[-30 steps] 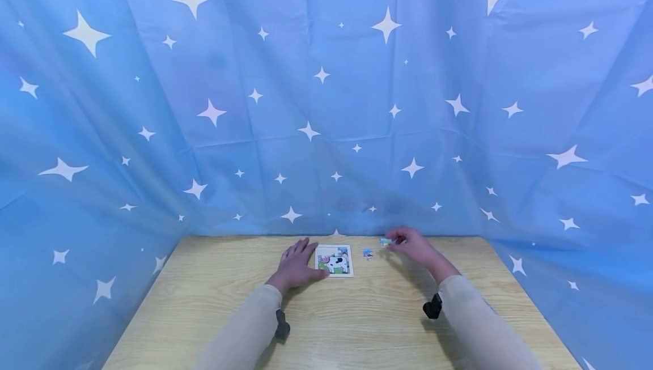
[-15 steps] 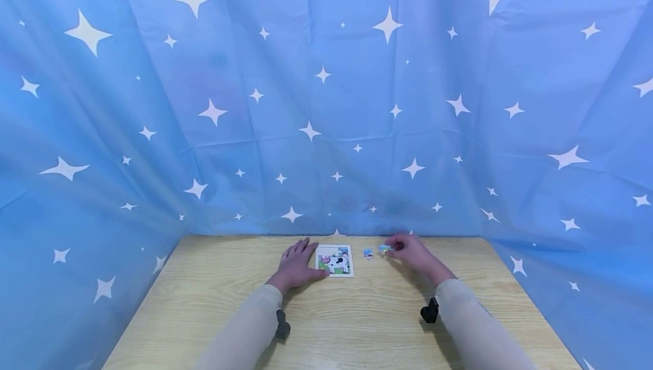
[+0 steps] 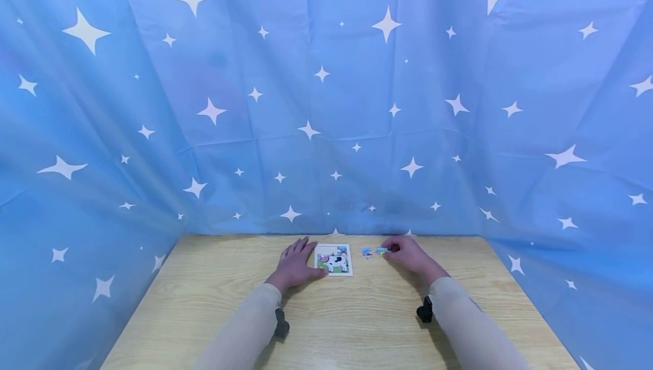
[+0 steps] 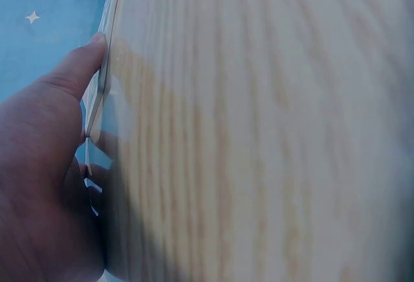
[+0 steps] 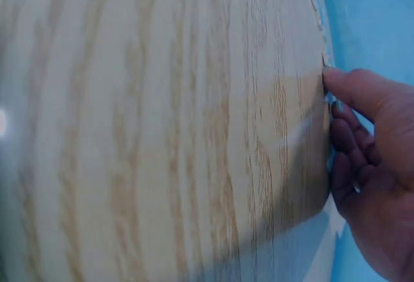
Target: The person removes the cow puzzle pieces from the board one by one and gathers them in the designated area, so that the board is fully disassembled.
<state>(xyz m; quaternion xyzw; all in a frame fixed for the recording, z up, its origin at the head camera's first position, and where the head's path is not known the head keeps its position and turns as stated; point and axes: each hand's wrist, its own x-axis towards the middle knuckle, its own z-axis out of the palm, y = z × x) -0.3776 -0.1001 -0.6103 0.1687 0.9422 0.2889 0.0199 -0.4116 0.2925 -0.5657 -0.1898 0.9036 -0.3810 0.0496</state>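
Note:
A small white-framed jigsaw puzzle tray (image 3: 351, 262) with a cow picture lies toward the far side of the table. Against its left side rests my left hand (image 3: 293, 267), thumb at the near left corner and the other fingers stretched along the left edge. My right hand (image 3: 412, 255) pinches a blue and yellow puzzle piece (image 3: 381, 251) low at the tabletop. Just left of it lies another loose puzzle piece (image 3: 367, 252), between the held one and the tray. In the right wrist view, thumb and fingertips meet at the table surface, and the held piece is hardly visible.
The light wood table (image 3: 336, 319) extends toward me, its far edge close beyond the tray. A blue curtain (image 3: 326, 103) with white stars hangs behind and along both sides. Each wrist wears a black camera mount (image 3: 425, 309).
My right hand has brought its puzzle piece nearer to me and slightly left, beside the loose piece. The left hand stays at the tray.

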